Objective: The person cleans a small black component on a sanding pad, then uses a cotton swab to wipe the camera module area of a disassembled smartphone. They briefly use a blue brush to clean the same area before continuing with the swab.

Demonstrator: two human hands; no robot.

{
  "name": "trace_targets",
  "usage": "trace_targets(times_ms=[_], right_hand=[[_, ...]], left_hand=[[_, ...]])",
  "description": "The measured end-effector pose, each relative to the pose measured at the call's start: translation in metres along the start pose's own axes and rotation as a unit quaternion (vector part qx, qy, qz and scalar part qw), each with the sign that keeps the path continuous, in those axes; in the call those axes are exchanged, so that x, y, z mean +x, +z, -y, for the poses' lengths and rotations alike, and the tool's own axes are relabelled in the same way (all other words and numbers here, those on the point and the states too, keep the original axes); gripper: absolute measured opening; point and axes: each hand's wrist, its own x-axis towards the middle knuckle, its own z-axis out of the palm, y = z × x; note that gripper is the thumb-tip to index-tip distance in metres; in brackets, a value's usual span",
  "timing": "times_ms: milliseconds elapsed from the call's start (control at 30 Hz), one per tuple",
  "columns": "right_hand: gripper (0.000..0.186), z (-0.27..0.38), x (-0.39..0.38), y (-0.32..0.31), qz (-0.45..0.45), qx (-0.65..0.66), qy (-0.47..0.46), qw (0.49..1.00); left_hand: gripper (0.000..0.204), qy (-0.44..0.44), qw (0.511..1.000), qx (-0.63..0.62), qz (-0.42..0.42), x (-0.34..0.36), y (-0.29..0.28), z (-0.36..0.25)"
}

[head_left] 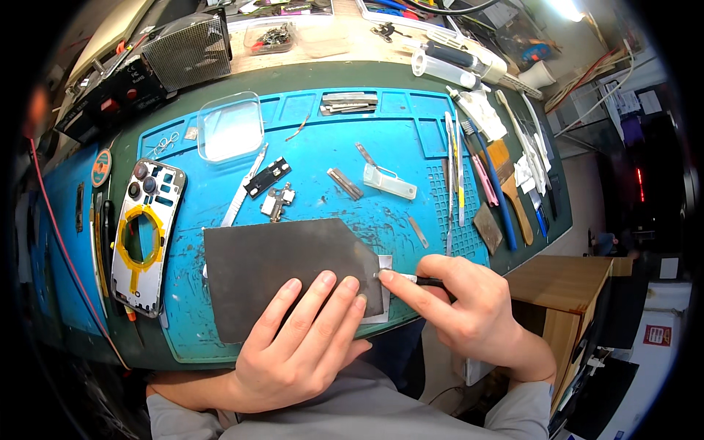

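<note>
A dark grey, flat sheet [282, 253] with one cut-off corner lies on the blue work mat [308, 172] at its near edge. My left hand [297, 352] rests flat on it, fingers stretched out and pressing its near right part. A lighter grey piece [386, 262] sticks out from beneath the sheet's right edge. Pinched in my right hand [469, 304] is a slim pen-like tool [427, 281] with a black handle and silvery front. My index finger reaches along it to the sheet's right edge, and its tip is mostly hidden there.
Left of the sheet lies a phone housing [145, 238] with camera rings. Beyond it are tweezers [246, 185], small phone parts [277, 202], a clear blade case [389, 182] and a clear plastic box [230, 128]. Brushes [491, 183] and other hand tools line the right side.
</note>
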Motion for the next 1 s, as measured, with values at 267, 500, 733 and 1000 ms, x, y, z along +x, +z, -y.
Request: trace_targets(times_ms=[267, 500, 733, 1000], right_hand=[[0.049, 0.0003, -0.0001, 0.0016, -0.014, 0.027, 0.008, 0.999], [0.05, 0.0007, 0.0023, 0.0015, -0.008, 0.011, 0.0, 1.0], [0.051, 0.0011, 0.0036, 0.0017, -0.005, -0.007, -0.007, 1.0], [0.051, -0.0001, 0.0048, 0.0027, -0.01, -0.026, -0.018, 0.999]], left_hand=[[0.047, 0.003, 1.0, -0.001, 0.001, 0.0005, -0.0006, 0.0007], [0.047, 0.001, 1.0, 0.0, -0.001, -0.0005, 0.0001, 0.0005], [0.047, 0.001, 1.0, 0.0, -0.001, -0.0008, 0.0006, 0.0005], [0.047, 0.002, 1.0, 0.003, -0.003, -0.0012, 0.0012, 0.0005]])
